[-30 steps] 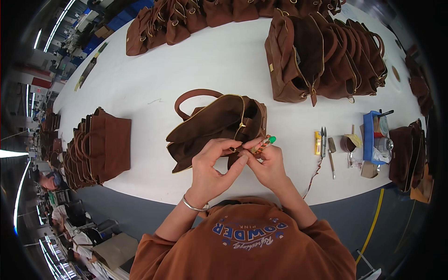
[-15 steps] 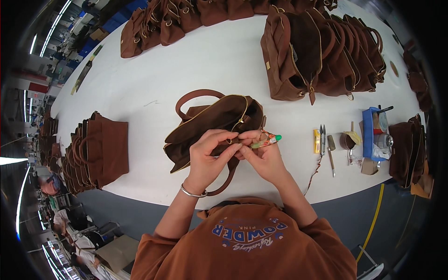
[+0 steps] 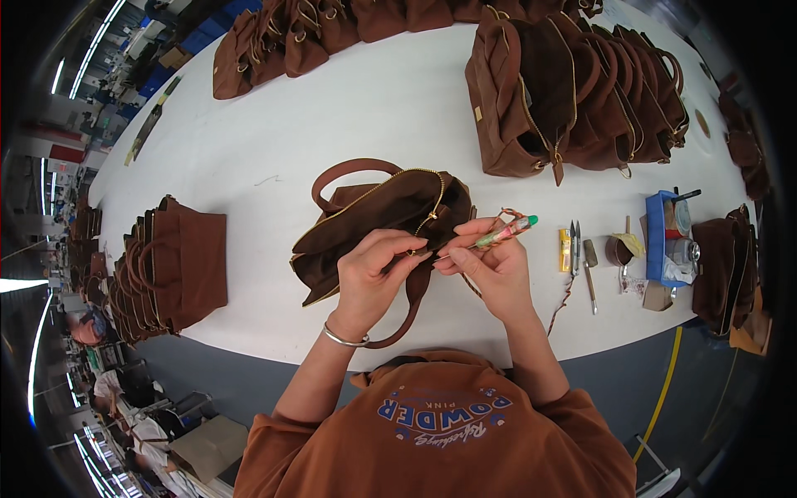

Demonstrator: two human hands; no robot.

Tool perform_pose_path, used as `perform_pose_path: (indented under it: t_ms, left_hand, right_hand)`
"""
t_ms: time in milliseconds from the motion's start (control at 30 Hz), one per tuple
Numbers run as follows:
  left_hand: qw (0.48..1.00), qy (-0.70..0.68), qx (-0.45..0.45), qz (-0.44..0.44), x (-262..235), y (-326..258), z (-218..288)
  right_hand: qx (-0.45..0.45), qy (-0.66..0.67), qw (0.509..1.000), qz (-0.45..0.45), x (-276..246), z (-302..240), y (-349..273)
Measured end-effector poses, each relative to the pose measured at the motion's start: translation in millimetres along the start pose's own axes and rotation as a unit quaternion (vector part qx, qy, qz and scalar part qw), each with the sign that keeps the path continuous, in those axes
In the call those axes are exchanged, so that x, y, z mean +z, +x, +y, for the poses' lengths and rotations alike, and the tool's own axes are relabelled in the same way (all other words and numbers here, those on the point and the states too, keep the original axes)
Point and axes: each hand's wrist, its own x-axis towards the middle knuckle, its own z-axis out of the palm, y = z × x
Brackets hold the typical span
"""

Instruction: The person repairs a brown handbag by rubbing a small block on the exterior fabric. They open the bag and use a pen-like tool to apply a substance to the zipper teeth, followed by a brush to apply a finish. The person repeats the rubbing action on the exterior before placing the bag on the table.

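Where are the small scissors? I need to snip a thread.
Head view: the scissors lie on the white table, right of the right hand.

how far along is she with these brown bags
Done, it seems: rows of brown bags standing at the table's far side. In hand: the open bag, left hand pinching its zipper end, right hand holding a green-tipped tool. Possibly left: the stack at left.

Single head-worn fisheye view, looking steeply down, close over the white table (image 3: pixel 249 158) (edges bowed) — hands nearest.
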Motion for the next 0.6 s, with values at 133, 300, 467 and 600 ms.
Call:
perform_pose_path:
  t_ms: [133, 300, 467, 600]
  left_hand:
    - [1.000, 0.024, 0.015, 0.014, 2.1, -1.7, -3.3]
    - [0.998, 0.030, 0.046, 0.025, 3.4, -1.9, -4.0]
    - [0.997, 0.046, 0.055, 0.033, 4.4, -2.2, -4.1]
    - [0.996, 0.051, 0.070, 0.030, 3.3, -2.2, -3.7]
  right_hand:
    - [-0.059, 0.002, 0.997, 0.043, 4.4, 3.5, 2.4]
    - [-0.070, -0.024, 0.995, 0.061, 7.7, 14.6, 0.7]
    - [-0.081, -0.014, 0.994, 0.071, 10.2, 17.7, -1.7]
    - [-0.083, -0.016, 0.994, 0.073, 11.8, 17.5, -3.4]
